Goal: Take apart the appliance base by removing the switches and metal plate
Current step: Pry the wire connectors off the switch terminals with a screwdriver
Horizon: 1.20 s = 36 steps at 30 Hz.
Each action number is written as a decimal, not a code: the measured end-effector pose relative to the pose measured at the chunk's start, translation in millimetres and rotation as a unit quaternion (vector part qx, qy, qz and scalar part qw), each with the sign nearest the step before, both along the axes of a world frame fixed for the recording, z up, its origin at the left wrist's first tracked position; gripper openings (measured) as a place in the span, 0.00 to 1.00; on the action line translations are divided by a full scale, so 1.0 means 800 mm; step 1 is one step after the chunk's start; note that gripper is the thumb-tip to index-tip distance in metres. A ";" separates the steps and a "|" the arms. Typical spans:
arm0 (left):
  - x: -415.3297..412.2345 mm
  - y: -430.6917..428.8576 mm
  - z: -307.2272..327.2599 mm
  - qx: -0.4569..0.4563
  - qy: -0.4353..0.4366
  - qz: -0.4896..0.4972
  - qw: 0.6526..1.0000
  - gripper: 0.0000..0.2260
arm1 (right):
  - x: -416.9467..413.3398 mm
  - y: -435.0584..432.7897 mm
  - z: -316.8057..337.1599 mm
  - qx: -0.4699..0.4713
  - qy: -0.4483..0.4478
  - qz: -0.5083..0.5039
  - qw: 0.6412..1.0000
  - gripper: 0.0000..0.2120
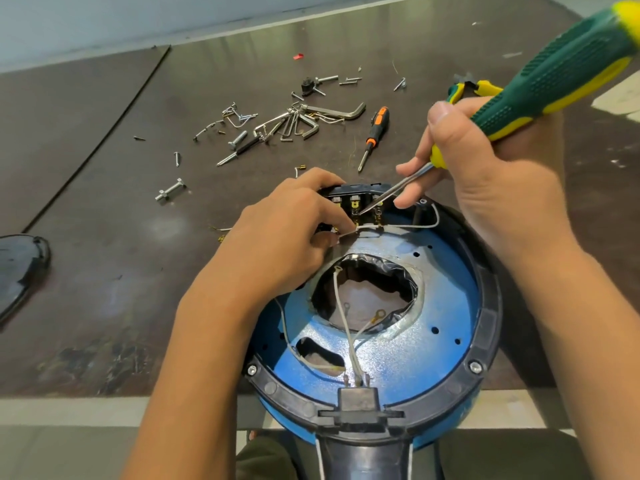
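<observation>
1. Closest in, the appliance base (485,344) sits right at the near edge of the table (104,209), its black rim jutting out past that edge toward the person.
2. Inside the rim lies the blue metal plate (415,358), with a ragged hole in its middle and loose white wires (346,327) trailing across it.
3. On the far rim of the base, the left hand (291,233) is clamped on the switches (356,202), fingers curled over their far edge, thumb down by a white wire.
4. The right hand (491,174) grasps a green-and-yellow screwdriver (554,74), and its tip is right on the switch terminals, just beside the left fingertips.
5. To the left, a wide stretch of tabletop separates the base from a black cover (20,268) at the picture's left edge.
6. Just beyond the hands lie an orange screwdriver (375,133), a cluster of hex keys (311,123), scattered screws (169,192) and yellow-handled pliers (467,90).
7. Farthest back, the tabletop runs on to its far edge.
</observation>
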<state>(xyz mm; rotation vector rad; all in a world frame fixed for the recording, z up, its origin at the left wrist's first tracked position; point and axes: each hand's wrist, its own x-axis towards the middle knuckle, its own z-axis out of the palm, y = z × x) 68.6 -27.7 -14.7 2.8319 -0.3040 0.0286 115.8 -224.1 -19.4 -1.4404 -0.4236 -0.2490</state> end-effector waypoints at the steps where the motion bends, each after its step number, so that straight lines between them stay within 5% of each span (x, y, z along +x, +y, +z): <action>1: 0.000 0.000 0.000 -0.001 -0.001 0.001 1.000 0.14 | 0.001 0.000 0.001 0.000 0.001 -0.001 1.000 0.17; 36: 0.000 0.000 0.001 -0.009 0.001 0.006 1.000 0.16 | 0.018 0.009 0.003 -0.018 0.053 -0.064 0.996 0.18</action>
